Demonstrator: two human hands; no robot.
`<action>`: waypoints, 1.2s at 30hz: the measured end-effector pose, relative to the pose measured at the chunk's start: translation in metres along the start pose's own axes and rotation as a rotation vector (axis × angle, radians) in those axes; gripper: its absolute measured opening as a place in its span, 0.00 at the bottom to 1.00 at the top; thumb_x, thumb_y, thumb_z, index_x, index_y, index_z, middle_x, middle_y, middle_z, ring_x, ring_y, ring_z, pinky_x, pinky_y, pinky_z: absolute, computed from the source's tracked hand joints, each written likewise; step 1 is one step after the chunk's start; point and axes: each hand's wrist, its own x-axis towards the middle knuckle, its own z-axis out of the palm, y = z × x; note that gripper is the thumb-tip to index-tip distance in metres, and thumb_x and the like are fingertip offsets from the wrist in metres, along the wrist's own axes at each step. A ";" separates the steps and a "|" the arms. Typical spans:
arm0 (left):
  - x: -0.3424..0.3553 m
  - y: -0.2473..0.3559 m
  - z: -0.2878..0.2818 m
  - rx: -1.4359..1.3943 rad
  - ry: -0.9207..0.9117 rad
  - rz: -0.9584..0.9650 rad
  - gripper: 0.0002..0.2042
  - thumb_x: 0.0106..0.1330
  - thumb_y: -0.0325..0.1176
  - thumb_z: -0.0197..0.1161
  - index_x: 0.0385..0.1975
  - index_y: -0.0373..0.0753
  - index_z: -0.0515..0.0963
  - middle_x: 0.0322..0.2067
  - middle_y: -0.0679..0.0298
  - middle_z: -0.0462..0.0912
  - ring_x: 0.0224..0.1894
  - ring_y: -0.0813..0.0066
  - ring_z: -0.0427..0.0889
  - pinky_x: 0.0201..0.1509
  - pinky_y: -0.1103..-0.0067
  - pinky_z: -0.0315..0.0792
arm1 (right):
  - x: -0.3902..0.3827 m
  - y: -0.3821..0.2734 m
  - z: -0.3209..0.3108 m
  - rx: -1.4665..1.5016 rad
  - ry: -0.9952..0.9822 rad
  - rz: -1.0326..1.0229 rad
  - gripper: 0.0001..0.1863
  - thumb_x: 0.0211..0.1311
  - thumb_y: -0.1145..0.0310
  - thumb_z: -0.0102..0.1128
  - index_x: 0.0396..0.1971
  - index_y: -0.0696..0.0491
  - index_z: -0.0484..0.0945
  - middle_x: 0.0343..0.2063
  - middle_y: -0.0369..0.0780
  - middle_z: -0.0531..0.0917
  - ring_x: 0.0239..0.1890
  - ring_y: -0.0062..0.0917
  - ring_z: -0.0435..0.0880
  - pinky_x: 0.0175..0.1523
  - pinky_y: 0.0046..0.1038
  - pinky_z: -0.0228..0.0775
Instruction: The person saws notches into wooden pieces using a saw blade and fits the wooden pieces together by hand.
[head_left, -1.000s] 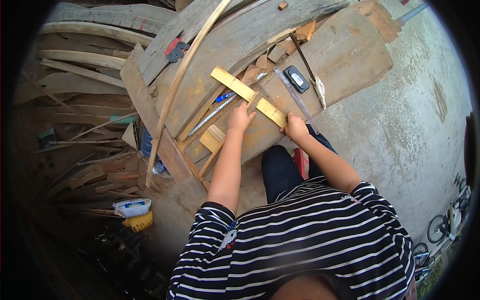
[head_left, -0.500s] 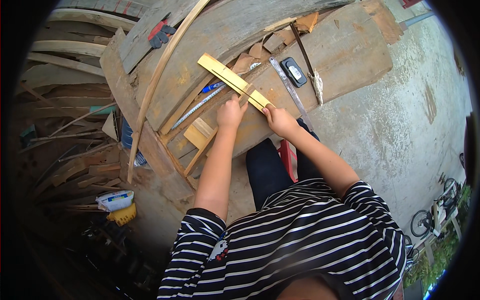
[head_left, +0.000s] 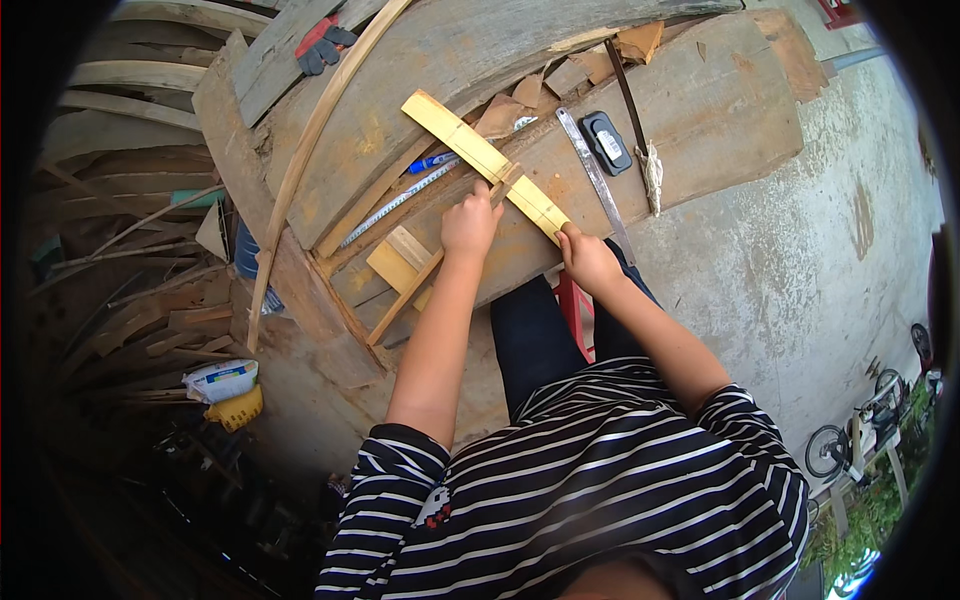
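A long pale yellow wooden strip (head_left: 455, 132) lies slanted across a rough plank workbench (head_left: 700, 130). My right hand (head_left: 588, 258) grips its near end at the bench's front edge. My left hand (head_left: 470, 222) presses a small brown wooden block (head_left: 505, 183) against the middle of the strip. A metal ruler (head_left: 592, 175) lies just right of the strip, beside a small black flat device (head_left: 605, 137).
A blue pen (head_left: 432, 161) and a steel tape (head_left: 395, 203) lie left of my left hand. A dark-handled tool (head_left: 632, 105) rests at the right, and red-and-grey gloves (head_left: 320, 42) lie at the back. Piled wooden slats (head_left: 130, 280) fill the left; a concrete floor (head_left: 830, 270) spreads right.
The view has shifted, so the bench and strip sit lower and nearer the middle. Both hands stay on the strip in the same grip.
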 end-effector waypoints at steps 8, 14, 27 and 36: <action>0.000 -0.001 0.002 -0.002 0.047 0.016 0.18 0.59 0.47 0.65 0.37 0.40 0.71 0.25 0.52 0.84 0.29 0.54 0.86 0.32 0.63 0.80 | 0.040 -0.013 0.015 0.013 0.011 -0.017 0.17 0.73 0.56 0.41 0.37 0.56 0.72 0.23 0.56 0.81 0.29 0.53 0.81 0.35 0.50 0.73; -0.001 -0.003 0.006 -0.001 0.084 0.039 0.19 0.59 0.47 0.65 0.37 0.40 0.70 0.24 0.53 0.84 0.28 0.55 0.86 0.31 0.64 0.80 | 0.000 0.012 0.009 -0.015 -0.024 -0.003 0.16 0.72 0.58 0.43 0.37 0.56 0.71 0.22 0.57 0.80 0.28 0.54 0.81 0.35 0.51 0.73; -0.002 -0.003 0.005 -0.007 0.088 0.051 0.19 0.58 0.45 0.67 0.38 0.40 0.69 0.26 0.54 0.84 0.28 0.56 0.86 0.30 0.66 0.80 | 0.014 -0.006 0.010 -0.027 0.070 -0.053 0.14 0.72 0.60 0.43 0.36 0.56 0.71 0.23 0.57 0.81 0.28 0.54 0.82 0.34 0.51 0.74; -0.002 -0.003 0.006 -0.007 0.083 0.051 0.18 0.59 0.45 0.66 0.38 0.40 0.69 0.27 0.54 0.84 0.29 0.56 0.86 0.30 0.66 0.81 | 0.050 -0.015 0.018 0.012 0.040 -0.067 0.15 0.71 0.60 0.44 0.36 0.58 0.73 0.24 0.59 0.80 0.30 0.56 0.80 0.37 0.52 0.73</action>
